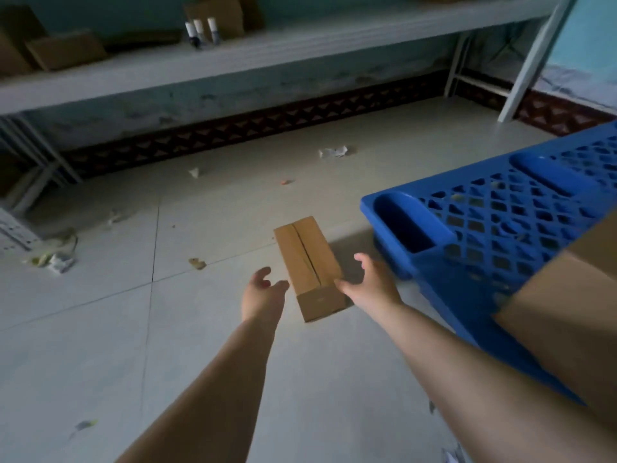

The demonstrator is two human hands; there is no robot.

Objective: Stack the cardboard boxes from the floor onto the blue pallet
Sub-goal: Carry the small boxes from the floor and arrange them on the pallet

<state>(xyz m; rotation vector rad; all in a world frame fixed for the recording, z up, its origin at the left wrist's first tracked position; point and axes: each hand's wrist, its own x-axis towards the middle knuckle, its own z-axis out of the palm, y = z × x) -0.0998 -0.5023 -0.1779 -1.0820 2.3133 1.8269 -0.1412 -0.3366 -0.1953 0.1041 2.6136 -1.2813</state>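
A long narrow cardboard box (309, 259) lies flat on the grey tiled floor, its taped seam facing up. My left hand (265, 290) is open just left of the box's near end, fingers spread, not touching it. My right hand (372, 282) is open at the box's near right corner, thumb close to or just touching the edge. The blue plastic pallet (494, 222) with a lattice top sits to the right of the box. A large cardboard box (574, 315) rests on the pallet's near part, cut off by the frame edge.
A long white metal shelf (267, 58) runs along the far wall, carrying cardboard boxes (63, 50) and three small bottles (200, 30). Paper scraps (334, 151) and litter (56, 260) lie scattered on the floor. A shelf leg (531, 68) stands at the back right.
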